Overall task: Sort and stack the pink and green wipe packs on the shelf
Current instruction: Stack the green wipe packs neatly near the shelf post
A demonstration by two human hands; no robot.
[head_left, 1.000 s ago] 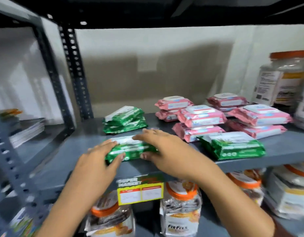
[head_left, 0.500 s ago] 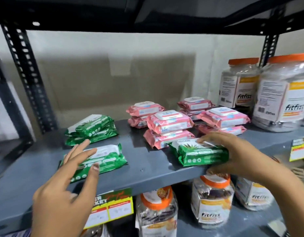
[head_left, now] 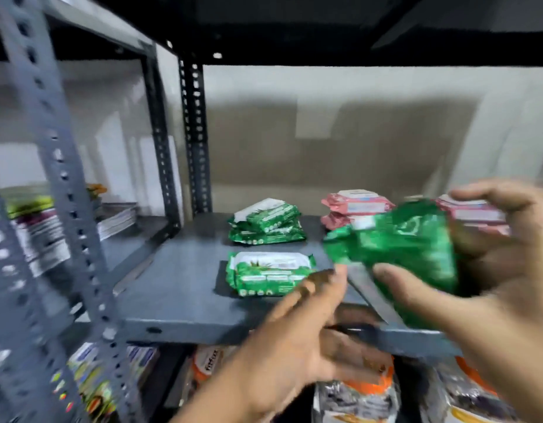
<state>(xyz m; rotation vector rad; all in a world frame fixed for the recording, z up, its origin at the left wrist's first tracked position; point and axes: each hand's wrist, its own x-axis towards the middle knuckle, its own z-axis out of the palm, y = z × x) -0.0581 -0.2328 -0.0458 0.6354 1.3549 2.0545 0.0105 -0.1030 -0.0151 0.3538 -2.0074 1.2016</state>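
Note:
My right hand (head_left: pixel 505 288) grips a green wipe pack (head_left: pixel 407 245) and holds it lifted and tilted above the grey shelf (head_left: pixel 185 288), blurred by motion. My left hand (head_left: pixel 297 334) is open with fingers spread, just below and left of that pack, over the shelf's front edge. A single green pack (head_left: pixel 268 274) lies flat near the shelf front. Behind it sits a small stack of green packs (head_left: pixel 265 222). Pink packs (head_left: pixel 354 204) are stacked at the back right, and more pink packs (head_left: pixel 474 213) are partly hidden behind my right hand.
Grey perforated uprights (head_left: pixel 56 178) stand at the left, with a darker post (head_left: pixel 195 138) at the back. The lower shelf holds orange-lidded jars (head_left: pixel 358 389). A neighbouring rack on the left carries books and packets (head_left: pixel 35 236).
My right hand has lifted the green pack off the shelf and carried it left. My left hand has let go of the front green pack. The camera has swung left.

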